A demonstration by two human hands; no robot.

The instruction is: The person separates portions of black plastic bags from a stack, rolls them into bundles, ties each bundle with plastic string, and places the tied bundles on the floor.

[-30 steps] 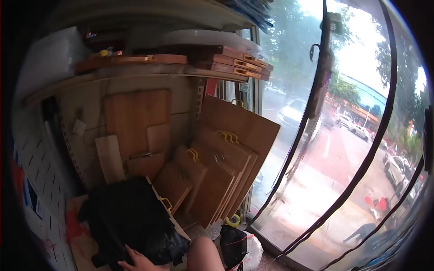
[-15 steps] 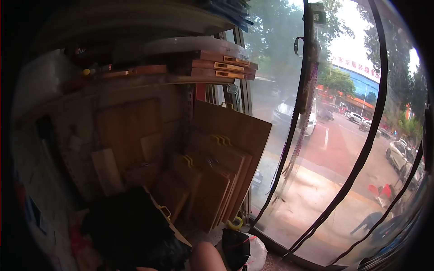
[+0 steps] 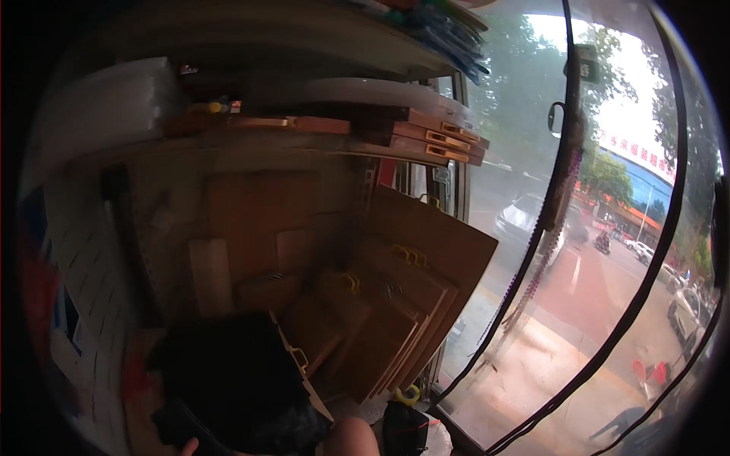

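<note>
A large black item (image 3: 228, 372), a bag or dark cloth, lies low in front of me, against a board whose yellow handle (image 3: 299, 357) shows at its right edge. At the bottom edge, a finger of what seems to be my left hand (image 3: 190, 447) touches or lies close to a dark fold of it. The rest of that hand is out of frame, so its grip is hidden. My right hand does not show. A bare knee (image 3: 351, 438) rises beside the black item.
Wooden boards with yellow handles (image 3: 411, 254) lean in the corner. Flat wooden cases (image 3: 437, 140) lie on a shelf above. A yellow tape roll (image 3: 407, 394), a black bag (image 3: 403, 429) and a white bag (image 3: 439, 439) sit by the glass door (image 3: 525, 304).
My view has shifted left and up, so the scene sits further right and lower. A finger and a dark fold have come into sight at the bottom left.
</note>
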